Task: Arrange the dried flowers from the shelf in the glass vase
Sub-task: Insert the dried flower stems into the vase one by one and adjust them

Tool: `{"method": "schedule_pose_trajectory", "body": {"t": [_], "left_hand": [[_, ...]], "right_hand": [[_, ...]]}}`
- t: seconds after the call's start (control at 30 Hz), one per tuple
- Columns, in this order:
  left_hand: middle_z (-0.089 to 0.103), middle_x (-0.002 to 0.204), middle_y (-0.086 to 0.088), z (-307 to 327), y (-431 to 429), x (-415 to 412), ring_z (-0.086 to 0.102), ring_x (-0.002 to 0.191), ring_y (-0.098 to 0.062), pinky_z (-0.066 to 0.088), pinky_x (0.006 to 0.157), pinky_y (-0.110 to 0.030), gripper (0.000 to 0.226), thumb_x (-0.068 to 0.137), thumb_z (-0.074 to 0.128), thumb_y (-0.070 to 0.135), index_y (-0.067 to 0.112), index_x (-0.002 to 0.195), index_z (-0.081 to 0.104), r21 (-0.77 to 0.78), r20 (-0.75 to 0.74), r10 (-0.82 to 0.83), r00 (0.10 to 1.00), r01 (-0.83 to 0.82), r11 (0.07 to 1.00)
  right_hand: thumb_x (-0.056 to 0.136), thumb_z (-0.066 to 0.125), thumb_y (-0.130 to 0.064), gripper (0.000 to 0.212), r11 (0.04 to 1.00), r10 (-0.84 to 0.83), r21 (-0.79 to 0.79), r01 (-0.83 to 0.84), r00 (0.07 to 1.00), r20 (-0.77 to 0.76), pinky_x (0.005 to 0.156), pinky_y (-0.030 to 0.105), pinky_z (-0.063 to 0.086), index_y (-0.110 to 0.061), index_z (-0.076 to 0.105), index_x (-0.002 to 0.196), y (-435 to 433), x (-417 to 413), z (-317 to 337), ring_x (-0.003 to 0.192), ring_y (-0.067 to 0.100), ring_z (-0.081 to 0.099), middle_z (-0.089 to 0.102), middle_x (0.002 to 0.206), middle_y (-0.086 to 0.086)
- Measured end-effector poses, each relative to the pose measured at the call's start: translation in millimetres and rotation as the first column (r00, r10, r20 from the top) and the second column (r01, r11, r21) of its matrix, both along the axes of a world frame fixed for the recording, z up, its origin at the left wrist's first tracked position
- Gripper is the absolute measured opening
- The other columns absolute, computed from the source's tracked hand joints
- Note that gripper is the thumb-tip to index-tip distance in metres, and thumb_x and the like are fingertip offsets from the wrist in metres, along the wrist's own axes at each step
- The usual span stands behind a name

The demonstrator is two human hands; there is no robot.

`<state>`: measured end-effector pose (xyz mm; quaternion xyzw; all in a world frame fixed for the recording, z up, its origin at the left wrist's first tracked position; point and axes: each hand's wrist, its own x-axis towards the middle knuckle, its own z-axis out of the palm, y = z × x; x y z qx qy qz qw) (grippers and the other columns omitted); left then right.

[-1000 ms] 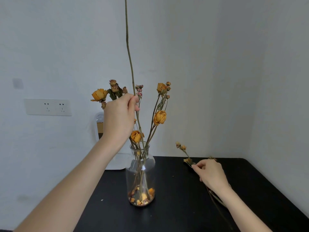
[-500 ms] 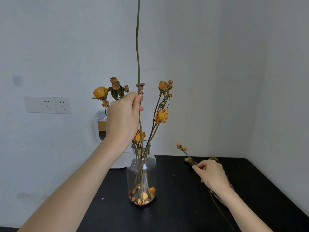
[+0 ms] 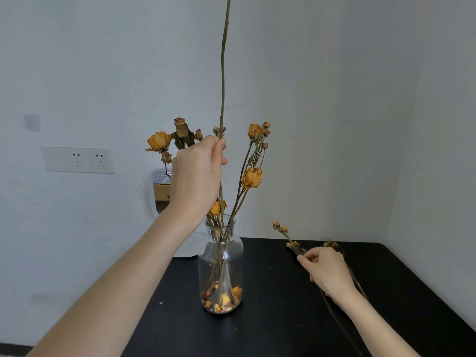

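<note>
Two hands busy. My left hand (image 3: pixel 198 171) grips the tall stem (image 3: pixel 223 73) upright so it seats straight in the glass vase (image 3: pixel 221 266); my right hand (image 3: pixel 327 271) pinches a sprig (image 3: pixel 284 229) on the table (image 3: pixel 278 325), likely next.

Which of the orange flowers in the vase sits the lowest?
The orange flower just above the rim of the glass vase, below the left hand. The others stand higher: one far left, two on the right stems.
</note>
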<state>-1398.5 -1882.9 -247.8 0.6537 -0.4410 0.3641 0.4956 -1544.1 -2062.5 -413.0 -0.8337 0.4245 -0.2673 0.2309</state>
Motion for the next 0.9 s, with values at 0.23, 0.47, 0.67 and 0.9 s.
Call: {"method": "schedule_pose_trajectory", "body": {"t": [0.23,0.47,0.67,0.9], "left_hand": [[0.072,0.085,-0.006,-3,-3,4,0.054,0.067,-0.006,0.031,0.061,-0.002,0.031,0.097,0.042,0.022,0.006,0.106,0.066,-0.008,-0.008,0.009,1.000,-0.009,1.000],[0.071,0.080,-0.007,0,-5,6,0.054,0.069,-0.006,0.033,0.067,-0.011,0.031,0.098,0.042,0.021,0.003,0.102,0.067,-0.006,0.068,0.041,0.997,-0.041,0.999],[0.071,0.079,-0.007,-4,-10,8,0.055,0.062,-0.011,0.041,0.066,-0.021,0.031,0.098,0.041,0.021,0.004,0.099,0.067,0.093,0.071,0.051,0.996,-0.058,0.994],[0.067,0.071,-0.007,-19,-18,15,0.059,0.057,-0.017,0.052,0.063,-0.032,0.031,0.097,0.042,0.023,0.007,0.085,0.065,0.327,-0.049,0.100,0.994,-0.079,0.942]], "right_hand": [[0.089,0.059,-0.035,0.012,1.000,0.009,-0.004,-0.009,1.000,-0.002,0.048,0.011,0.036,-0.029,0.060,0.078,1,-2,-1,0.049,0.002,0.058,0.060,0.053,-0.008],[0.090,0.059,-0.034,0.011,1.000,0.013,-0.008,-0.013,1.000,-0.014,0.049,0.011,0.037,-0.030,0.058,0.079,2,0,-3,0.050,0.002,0.058,0.060,0.054,-0.008],[0.089,0.059,-0.034,0.013,1.000,0.017,-0.014,-0.017,1.000,-0.018,0.049,0.010,0.036,-0.031,0.056,0.077,1,0,-5,0.049,0.002,0.058,0.060,0.052,-0.009],[0.089,0.059,-0.034,0.019,1.000,0.018,-0.023,-0.019,1.000,-0.019,0.049,0.009,0.036,-0.033,0.054,0.071,1,2,-8,0.048,0.001,0.058,0.059,0.050,-0.008]]}}
